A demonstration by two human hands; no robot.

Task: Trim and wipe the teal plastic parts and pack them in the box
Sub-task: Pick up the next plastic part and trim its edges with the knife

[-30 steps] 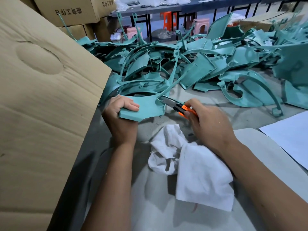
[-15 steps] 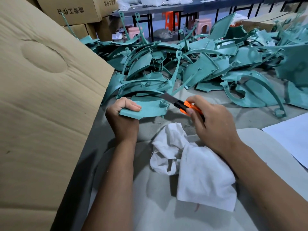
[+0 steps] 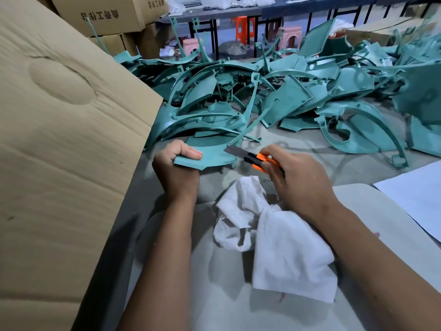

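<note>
**Teal part held at the blade**

Teal plastic, matte and flat with a curved edge, is forming the part [image 3: 210, 156] that the left hand [image 3: 176, 168] is gripping: fingers are curling over its near-left corner, thumb hidden beneath. The part is sitting just above the grey table [image 3: 298, 149], at the near edge of the pile [image 3: 274, 99] of like parts, too tangled to count.

The right hand [image 3: 298, 180] is closing its fingers round one orange-and-black knife [image 3: 257, 160]; the extended blade tip is touching the part's right edge.

One crumpled white cloth [image 3: 281, 237] is lying between the forearms, near the right wrist. One white sheet [image 3: 415, 197] is lying at the right edge.

One large box flap [image 3: 62, 139], plain brown corrugated board with an oval punch-out, is standing at the left. Three stacked cartons [image 3: 105, 17] are sitting behind it; their black printed characters are appearing upside down and are not legible.
</note>
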